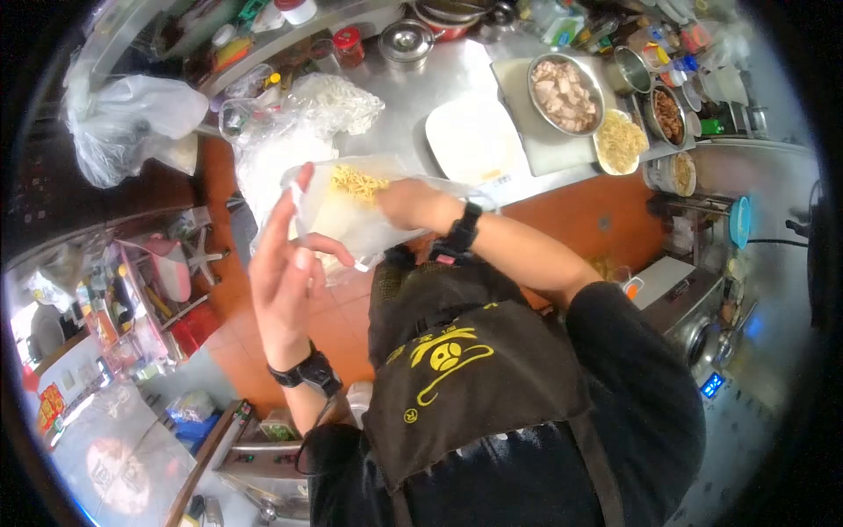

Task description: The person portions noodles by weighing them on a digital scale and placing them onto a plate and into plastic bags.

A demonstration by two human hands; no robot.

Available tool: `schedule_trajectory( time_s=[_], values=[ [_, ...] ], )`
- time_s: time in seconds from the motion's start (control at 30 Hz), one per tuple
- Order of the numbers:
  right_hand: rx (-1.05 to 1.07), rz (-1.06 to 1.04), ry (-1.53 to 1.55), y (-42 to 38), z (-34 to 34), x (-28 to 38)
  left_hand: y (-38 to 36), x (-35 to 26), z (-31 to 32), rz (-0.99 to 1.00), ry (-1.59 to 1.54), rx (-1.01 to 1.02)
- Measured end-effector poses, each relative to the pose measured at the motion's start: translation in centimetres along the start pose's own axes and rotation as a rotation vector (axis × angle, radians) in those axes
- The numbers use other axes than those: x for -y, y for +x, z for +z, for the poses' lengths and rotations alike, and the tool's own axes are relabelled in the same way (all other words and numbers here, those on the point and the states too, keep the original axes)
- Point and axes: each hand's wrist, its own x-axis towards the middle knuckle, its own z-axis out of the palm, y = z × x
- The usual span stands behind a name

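Note:
My left hand (285,255) holds the near-left edge of a clear plastic bag (351,220), its index finger stretched up along the bag and its thumb pointing across it. Yellow noodles (358,183) show at the bag's upper part. My right hand (411,205) is curled against these noodles from the right, with its fingertips hidden among noodles and plastic. Behind the bag lies a crumpled clear plastic bag (290,132) with pale contents. Beyond my right hand is a white square tray (474,136) on the steel counter.
On the counter's right stand a metal bowl of pale meat chunks (564,95), a dish of pale shreds (620,142) and a bowl of brown food (667,117). A red-lidded jar (349,46) and a lidded steel pot (406,42) stand at the back. Below is orange tiled floor (580,224).

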Motion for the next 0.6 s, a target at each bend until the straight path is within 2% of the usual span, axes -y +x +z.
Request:
schedule_trajectory(
  time_s=[0.07,0.1,0.17,0.27,0.33,0.4,0.43,0.5,0.53,0.6],
  values=[
    [-0.247,-0.163,0.186,3.8,0.7,2.5,-0.1,-0.4,0.4,-0.010,-0.017,0.011],
    [-0.255,-0.155,0.178,5.0,0.3,3.8,-0.2,-0.7,0.5,-0.035,-0.019,0.017],
    [-0.143,0.014,0.235,6.6,-1.1,6.0,-0.6,-0.8,0.1,-0.026,-0.015,0.059],
    [-0.068,0.021,0.316,6.7,-1.9,6.7,-2.1,-0.8,-1.1,-0.095,-0.228,0.118],
    [-0.159,-0.047,0.518,11.9,4.2,5.4,-2.1,-0.5,-1.0,-0.055,-0.225,0.124],
    [-0.377,-0.238,0.994,18.7,11.9,3.8,-2.2,-0.9,-1.1,-0.054,-0.255,0.164],
    [-0.478,-0.319,1.114,20.2,13.4,3.9,-2.5,-0.8,-1.2,-0.054,-0.253,0.160],
    [-0.691,-0.269,0.973,13.4,5.2,8.3,-3.1,-1.0,-0.7,-0.025,-0.140,0.295],
    [-0.711,-0.145,0.392,10.1,1.3,9.2,-3.3,-1.2,-0.3,-0.014,-0.092,0.362],
    [-0.694,-0.421,0.926,9.9,1.2,8.4,-2.9,-2.3,1.6,0.030,-0.084,0.535]
  ],
)
